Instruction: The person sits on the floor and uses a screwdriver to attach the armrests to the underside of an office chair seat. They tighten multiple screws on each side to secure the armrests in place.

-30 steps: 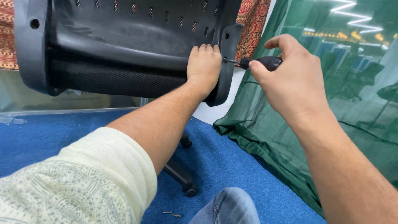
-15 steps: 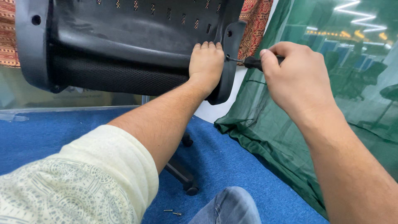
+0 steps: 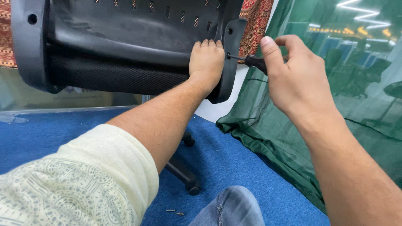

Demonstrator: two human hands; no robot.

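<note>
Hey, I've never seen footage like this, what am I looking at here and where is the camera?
There is no machine here: the camera sits on a person's head and looks down at their own two bare arms. The left hand presses flat against the black plastic back of an office chair. The right hand grips a screwdriver with a dark handle, its tip set at the chair's side bracket. Below lies a blue carpet, with two small screws on it near the person's knee. A green cloth hangs at the right.
</note>
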